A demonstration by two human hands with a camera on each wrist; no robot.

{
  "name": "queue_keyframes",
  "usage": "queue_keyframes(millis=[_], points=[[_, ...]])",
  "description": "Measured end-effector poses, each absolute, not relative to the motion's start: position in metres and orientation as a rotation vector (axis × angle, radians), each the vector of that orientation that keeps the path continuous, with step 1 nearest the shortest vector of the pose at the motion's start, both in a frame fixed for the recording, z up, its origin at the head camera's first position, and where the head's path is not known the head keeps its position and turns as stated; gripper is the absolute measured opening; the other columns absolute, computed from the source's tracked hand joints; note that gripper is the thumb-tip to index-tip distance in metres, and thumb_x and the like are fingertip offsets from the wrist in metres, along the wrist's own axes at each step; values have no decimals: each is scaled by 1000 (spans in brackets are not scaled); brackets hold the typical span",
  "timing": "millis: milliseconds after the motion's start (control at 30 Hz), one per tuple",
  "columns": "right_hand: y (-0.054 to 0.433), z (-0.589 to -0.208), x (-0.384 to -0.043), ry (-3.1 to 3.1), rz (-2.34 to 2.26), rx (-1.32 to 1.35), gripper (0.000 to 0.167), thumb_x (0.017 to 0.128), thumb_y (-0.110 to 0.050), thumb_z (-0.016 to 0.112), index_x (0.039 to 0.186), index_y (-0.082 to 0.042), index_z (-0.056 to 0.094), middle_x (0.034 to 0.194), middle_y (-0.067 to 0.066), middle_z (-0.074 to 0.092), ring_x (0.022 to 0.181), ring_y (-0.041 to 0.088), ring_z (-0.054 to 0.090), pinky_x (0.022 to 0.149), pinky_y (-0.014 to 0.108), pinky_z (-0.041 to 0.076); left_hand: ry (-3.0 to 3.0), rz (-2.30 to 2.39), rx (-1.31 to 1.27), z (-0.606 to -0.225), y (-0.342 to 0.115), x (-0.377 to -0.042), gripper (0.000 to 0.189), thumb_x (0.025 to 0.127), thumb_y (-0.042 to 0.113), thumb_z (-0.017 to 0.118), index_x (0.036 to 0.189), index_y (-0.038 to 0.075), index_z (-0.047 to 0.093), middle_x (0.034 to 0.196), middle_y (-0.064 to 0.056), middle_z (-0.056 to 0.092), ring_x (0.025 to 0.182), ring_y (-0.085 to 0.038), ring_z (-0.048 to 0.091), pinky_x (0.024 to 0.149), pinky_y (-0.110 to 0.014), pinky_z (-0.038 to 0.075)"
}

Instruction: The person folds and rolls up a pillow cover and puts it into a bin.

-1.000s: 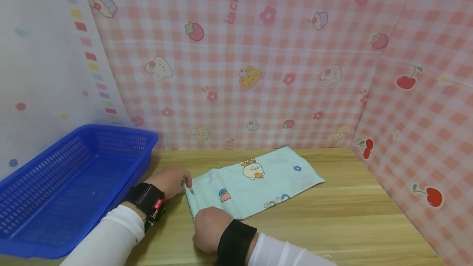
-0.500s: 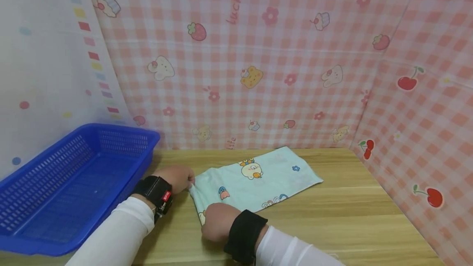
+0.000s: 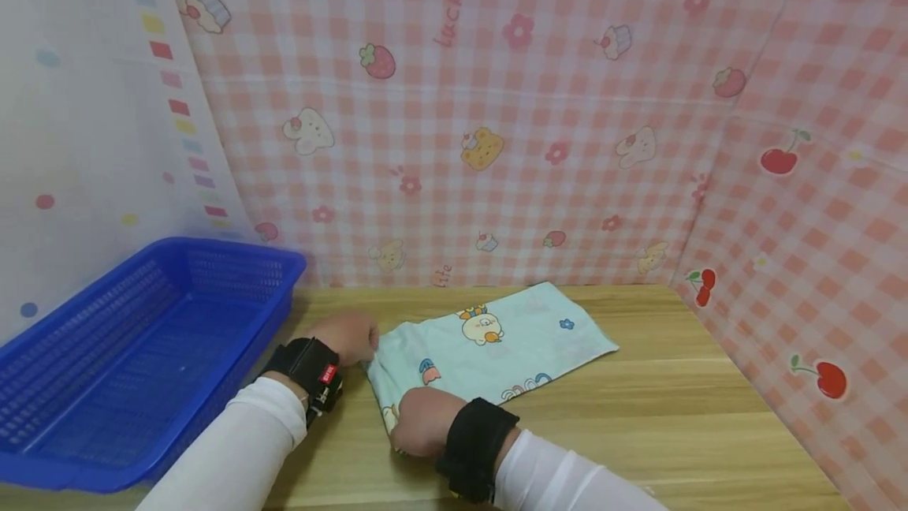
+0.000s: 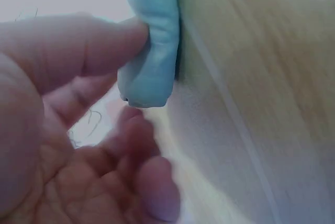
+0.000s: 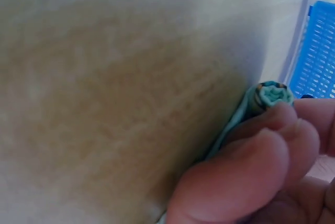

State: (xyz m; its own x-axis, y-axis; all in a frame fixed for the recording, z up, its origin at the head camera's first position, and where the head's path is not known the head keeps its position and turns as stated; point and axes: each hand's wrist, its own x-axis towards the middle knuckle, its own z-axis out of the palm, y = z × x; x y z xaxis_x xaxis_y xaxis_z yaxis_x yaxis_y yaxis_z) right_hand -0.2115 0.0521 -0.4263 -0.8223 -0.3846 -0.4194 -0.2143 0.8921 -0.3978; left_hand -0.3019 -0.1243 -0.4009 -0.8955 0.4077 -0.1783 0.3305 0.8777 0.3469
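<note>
A mint-green cloth [image 3: 525,341] printed with cartoon animals and flowers lies flat on the wooden table, its left edge rolled up. My left hand [image 3: 352,336] pinches the far end of the roll; in the left wrist view the thumb presses on the rolled end [image 4: 149,75] while other fingers curl below. The near end is held by my right hand [image 3: 428,423]. In the right wrist view its fingers [image 5: 235,182] wrap the roll, and the coiled layers [image 5: 275,94] show at the tip. Both wrists wear black bands.
A blue plastic basket [image 3: 142,448] stands left of the cloth, close to my left forearm. Pink checked fabric [image 3: 440,101] hangs behind the wooden table [image 3: 674,416] and along its right side. White fabric [image 3: 92,117] covers the left side.
Both hands have shifted a little to the right, taking the cloth's left edge with them as it rolls. The cloth's right part has stayed nearly in place.
</note>
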Motion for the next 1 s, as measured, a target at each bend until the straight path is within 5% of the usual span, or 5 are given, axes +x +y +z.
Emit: queue_keyframes(millis=[200,533,733,1000], points=[[44,-422,-204,2601,-417,-450,32,95,-28,62,68,-12,59,65,0,53,54,18,47,53,30,36,2957,453,686,-411,-128,-296,19,84,1,78,73,15,71,77,4,66,70,-14,57,66,-31,50],[24,-411,-190,2680,-214,-553,34,101,-32,61,76,-9,67,71,1,58,64,18,52,63,29,44,3005,289,819,-412,-137,-288,27,81,-7,71,83,19,79,98,-1,74,92,-19,67,87,-41,58],[27,-414,-194,2647,-226,-578,33,97,-21,60,67,-10,63,65,1,53,57,18,47,53,29,37,2946,266,759,-409,-139,-287,17,80,6,86,85,21,79,93,2,73,83,-15,63,81,-40,56],[40,-411,-201,2578,-275,-553,36,99,-23,56,65,-10,58,63,0,47,55,18,43,51,30,31,2918,345,727,-410,-137,-291,14,85,18,86,78,24,76,82,10,71,78,-11,62,77,-36,53]])
